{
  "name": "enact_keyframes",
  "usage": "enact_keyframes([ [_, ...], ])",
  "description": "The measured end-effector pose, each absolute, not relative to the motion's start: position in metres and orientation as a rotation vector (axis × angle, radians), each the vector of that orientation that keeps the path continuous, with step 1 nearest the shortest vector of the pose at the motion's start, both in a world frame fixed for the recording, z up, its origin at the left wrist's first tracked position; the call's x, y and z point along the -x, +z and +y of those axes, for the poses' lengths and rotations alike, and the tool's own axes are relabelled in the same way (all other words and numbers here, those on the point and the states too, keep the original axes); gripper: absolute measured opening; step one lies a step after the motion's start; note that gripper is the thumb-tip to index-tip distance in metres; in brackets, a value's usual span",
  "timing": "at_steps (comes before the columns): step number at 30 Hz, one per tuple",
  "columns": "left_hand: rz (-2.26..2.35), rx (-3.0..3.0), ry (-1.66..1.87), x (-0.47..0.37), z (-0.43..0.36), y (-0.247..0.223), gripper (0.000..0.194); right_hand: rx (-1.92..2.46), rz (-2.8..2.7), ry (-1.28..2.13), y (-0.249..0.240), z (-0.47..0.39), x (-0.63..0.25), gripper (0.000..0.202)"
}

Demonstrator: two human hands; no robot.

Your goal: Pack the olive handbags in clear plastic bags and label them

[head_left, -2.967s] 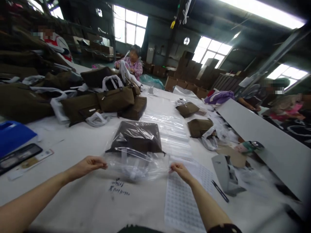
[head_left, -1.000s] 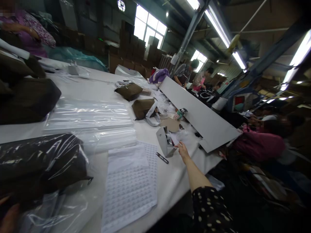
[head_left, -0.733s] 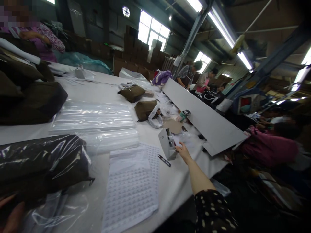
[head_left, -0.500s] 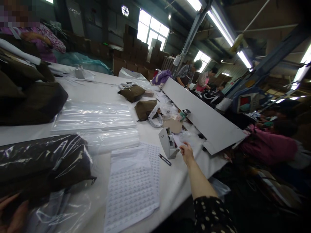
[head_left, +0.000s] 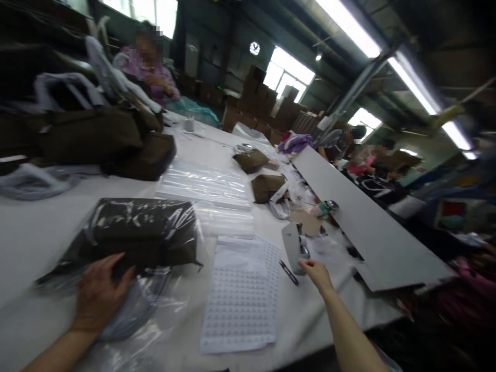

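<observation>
An olive-brown bag [head_left: 135,227] in a clear plastic sleeve lies at the left front. My left hand [head_left: 101,289] rests on its near side, fingers spread and thumb apart, not closed round it. Pale straps [head_left: 132,315] show through the loose plastic beside that hand. On the right, my right hand [head_left: 315,273] is pinched at the front end of a grey-white tape dispenser [head_left: 290,245], on the tape end; the clear tape itself is barely visible. Dark thread snips [head_left: 289,272] lie just left of the dispenser. Printed label sheets [head_left: 240,299] lie between my hands.
Flat clear plastic bags [head_left: 209,191] lie behind the labels. More olive bags [head_left: 93,134] are piled at the left, and two small ones [head_left: 267,187] lie farther back. A long white board [head_left: 364,217] runs along the right. A bottle [head_left: 324,208] stands by it. Other people work beyond.
The view has swung left, showing more of the wrapped bag and my left hand. My left hand now lies across the bag's near side. My right hand stays pinched by the dispenser.
</observation>
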State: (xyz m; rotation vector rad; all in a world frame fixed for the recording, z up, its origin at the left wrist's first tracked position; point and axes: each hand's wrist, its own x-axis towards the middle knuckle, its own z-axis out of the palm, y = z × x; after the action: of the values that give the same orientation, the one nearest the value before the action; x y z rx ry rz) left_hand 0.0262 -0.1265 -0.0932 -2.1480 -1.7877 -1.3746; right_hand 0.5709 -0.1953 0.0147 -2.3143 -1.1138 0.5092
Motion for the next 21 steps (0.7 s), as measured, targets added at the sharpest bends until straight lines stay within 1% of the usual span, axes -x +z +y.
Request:
enact_keyframes([
  [3, -1.815, 2.079, -1.325, -0.018, -0.131, -0.104, 0.039, 2.041, -1.453, 0.757, 0.037, -0.135, -0.468, 0.026],
  [6, -1.862, 2.055, -1.338, -0.017, -0.132, -0.109, 0.041, 1.572, -1.924, 1.108, 0.058, -0.089, -0.338, 0.023],
  [7, -1.868, 2.048, -1.357, -0.017, -0.133, -0.110, 0.042, 1.453, -2.062, 1.184, 0.063, -0.079, -0.296, 0.023],
  [9, -1.871, 2.028, -1.406, -0.017, -0.135, -0.110, 0.043, 1.286, -2.362, 1.213, 0.063, -0.064, -0.221, 0.024],
  [10, -1.870, 2.019, -1.437, -0.017, -0.135, -0.110, 0.043, 1.205, -2.536, 1.161, 0.059, -0.059, -0.190, 0.025],
  [11, -1.869, 2.008, -1.468, -0.016, -0.136, -0.111, 0.044, 1.139, -2.732, 1.032, 0.053, -0.055, -0.163, 0.025],
  [14, -1.875, 1.970, -1.543, -0.014, -0.136, -0.112, 0.049, 1.033, -3.166, 0.364, 0.031, -0.045, -0.107, 0.022],
  [16, -1.882, 1.951, -1.578, -0.013, -0.136, -0.113, 0.050, 1.057, -3.206, 0.044, 0.023, -0.037, -0.089, 0.021],
  [17, -1.882, 1.947, -1.591, -0.012, -0.136, -0.113, 0.048, 1.099, -3.171, -0.029, 0.023, -0.031, -0.086, 0.026],
  [20, -1.872, 1.981, -1.595, -0.011, -0.137, -0.111, 0.030, 1.272, -3.001, -0.154, 0.039, -0.012, -0.099, 0.056],
  [21, -1.866, 2.014, -1.574, -0.011, -0.138, -0.111, 0.025, 1.321, -2.941, -0.183, 0.047, -0.006, -0.112, 0.058],
])
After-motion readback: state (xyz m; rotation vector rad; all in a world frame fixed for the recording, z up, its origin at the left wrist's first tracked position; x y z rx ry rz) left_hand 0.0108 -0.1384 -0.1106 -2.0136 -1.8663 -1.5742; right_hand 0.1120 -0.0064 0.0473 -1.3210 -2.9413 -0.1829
